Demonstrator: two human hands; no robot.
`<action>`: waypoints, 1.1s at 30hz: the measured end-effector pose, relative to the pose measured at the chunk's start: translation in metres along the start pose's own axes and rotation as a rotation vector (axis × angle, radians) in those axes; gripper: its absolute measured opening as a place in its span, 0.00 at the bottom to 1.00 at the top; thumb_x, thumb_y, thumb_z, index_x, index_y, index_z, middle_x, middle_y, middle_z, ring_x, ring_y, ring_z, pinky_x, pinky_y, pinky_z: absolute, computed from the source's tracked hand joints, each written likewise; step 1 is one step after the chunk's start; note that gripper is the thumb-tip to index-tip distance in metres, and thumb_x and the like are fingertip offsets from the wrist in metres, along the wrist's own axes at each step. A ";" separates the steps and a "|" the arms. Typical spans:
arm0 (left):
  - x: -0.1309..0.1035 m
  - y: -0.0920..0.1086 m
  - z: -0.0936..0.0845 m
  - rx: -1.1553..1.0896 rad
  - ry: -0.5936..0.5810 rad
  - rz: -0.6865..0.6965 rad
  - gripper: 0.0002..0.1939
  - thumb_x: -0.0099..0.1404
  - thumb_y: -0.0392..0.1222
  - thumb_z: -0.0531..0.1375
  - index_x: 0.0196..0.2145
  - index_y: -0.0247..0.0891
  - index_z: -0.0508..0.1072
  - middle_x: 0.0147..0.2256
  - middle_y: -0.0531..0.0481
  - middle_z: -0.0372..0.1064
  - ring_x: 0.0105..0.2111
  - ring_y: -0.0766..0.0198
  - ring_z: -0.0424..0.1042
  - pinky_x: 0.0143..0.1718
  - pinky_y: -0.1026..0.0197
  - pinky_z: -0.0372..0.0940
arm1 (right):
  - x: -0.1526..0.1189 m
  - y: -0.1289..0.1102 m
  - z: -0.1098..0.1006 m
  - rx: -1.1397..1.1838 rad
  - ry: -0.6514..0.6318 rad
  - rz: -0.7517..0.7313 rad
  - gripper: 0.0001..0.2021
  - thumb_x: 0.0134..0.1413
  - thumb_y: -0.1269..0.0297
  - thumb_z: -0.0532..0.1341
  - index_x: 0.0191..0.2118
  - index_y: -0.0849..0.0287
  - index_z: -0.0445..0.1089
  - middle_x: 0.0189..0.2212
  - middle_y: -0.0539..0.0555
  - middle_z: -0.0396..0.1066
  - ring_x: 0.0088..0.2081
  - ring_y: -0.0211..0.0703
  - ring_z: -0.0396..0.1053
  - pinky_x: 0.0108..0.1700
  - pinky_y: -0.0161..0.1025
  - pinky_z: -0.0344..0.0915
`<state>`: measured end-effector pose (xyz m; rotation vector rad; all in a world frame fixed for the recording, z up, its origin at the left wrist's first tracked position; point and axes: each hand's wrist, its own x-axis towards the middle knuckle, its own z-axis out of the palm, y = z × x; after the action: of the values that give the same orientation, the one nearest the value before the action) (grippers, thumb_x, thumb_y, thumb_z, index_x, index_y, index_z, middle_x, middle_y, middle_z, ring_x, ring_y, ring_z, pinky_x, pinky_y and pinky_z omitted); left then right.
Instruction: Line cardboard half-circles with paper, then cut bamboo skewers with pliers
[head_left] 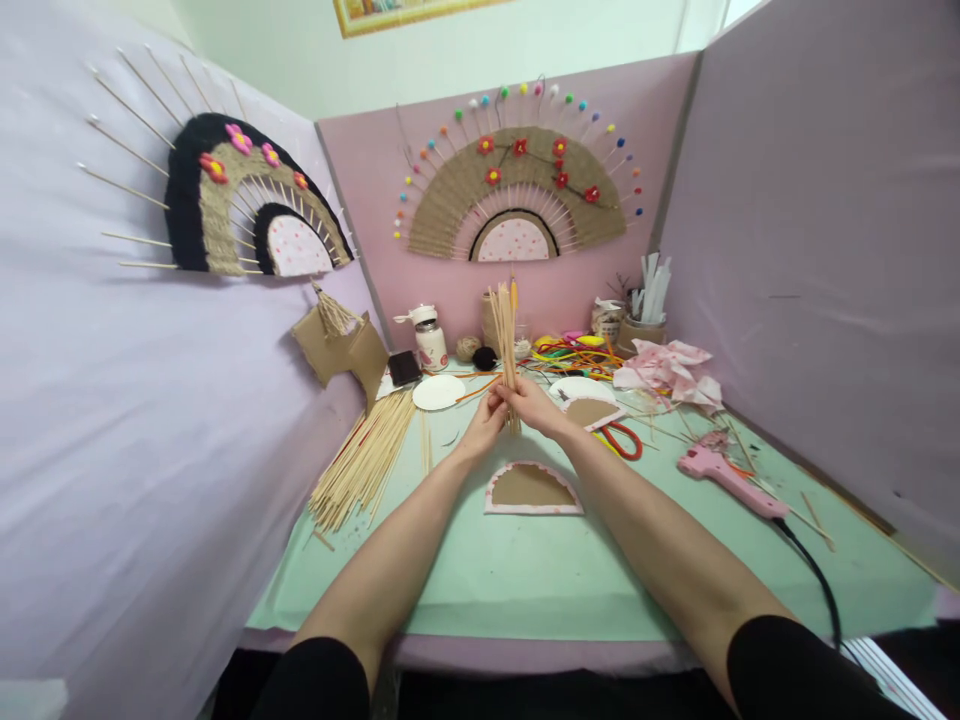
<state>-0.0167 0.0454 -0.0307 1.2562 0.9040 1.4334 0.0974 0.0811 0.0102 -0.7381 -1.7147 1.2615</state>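
Both hands — left hand (486, 418) and right hand (534, 405) — close their fingers round a bunch of sticks (506, 340), held upright above the cardboard half-circle (532, 487) on the tabletop (525, 570). A slack grip could let sticks slide out — scattering toward the stick pile (364, 460).

Both hands are meeting above the middle of the table (525, 580), the left hand (486, 420) just beside the right hand (536, 405), together gripping a bundle of sticks (506, 340) standing upright. A half-round card piece (532, 488) is lying on the table just before them. A heap of loose sticks (365, 455) is lying to the left; scissors (622, 438) and a glue gun (726, 478) are lying to the right. A bottle (430, 338) is standing behind, near the back wall.
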 end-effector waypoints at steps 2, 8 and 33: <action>-0.003 0.000 0.001 0.003 -0.028 -0.014 0.34 0.55 0.55 0.64 0.55 0.37 0.63 0.47 0.40 0.70 0.47 0.55 0.69 0.50 0.53 0.61 | -0.001 -0.002 0.002 0.130 -0.013 0.039 0.09 0.53 0.58 0.58 0.34 0.59 0.68 0.27 0.52 0.74 0.31 0.39 0.71 0.36 0.38 0.67; -0.017 0.006 0.002 0.048 -0.193 -0.226 0.27 0.53 0.63 0.61 0.31 0.31 0.68 0.24 0.45 0.70 0.25 0.61 0.70 0.34 0.56 0.64 | -0.009 -0.018 0.000 0.221 -0.072 0.090 0.11 0.53 0.58 0.59 0.38 0.59 0.67 0.31 0.54 0.75 0.31 0.41 0.72 0.24 0.32 0.63; -0.026 -0.006 -0.001 -0.089 -0.041 -0.123 0.25 0.53 0.60 0.63 0.36 0.37 0.63 0.21 0.58 0.61 0.18 0.73 0.58 0.23 0.67 0.51 | -0.028 0.006 0.008 -0.219 0.183 -0.215 0.13 0.54 0.56 0.55 0.24 0.58 0.63 0.22 0.48 0.65 0.27 0.39 0.62 0.31 0.34 0.58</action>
<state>-0.0167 0.0212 -0.0431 1.1406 0.8658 1.3313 0.1030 0.0559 -0.0051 -0.7480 -1.7455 0.8428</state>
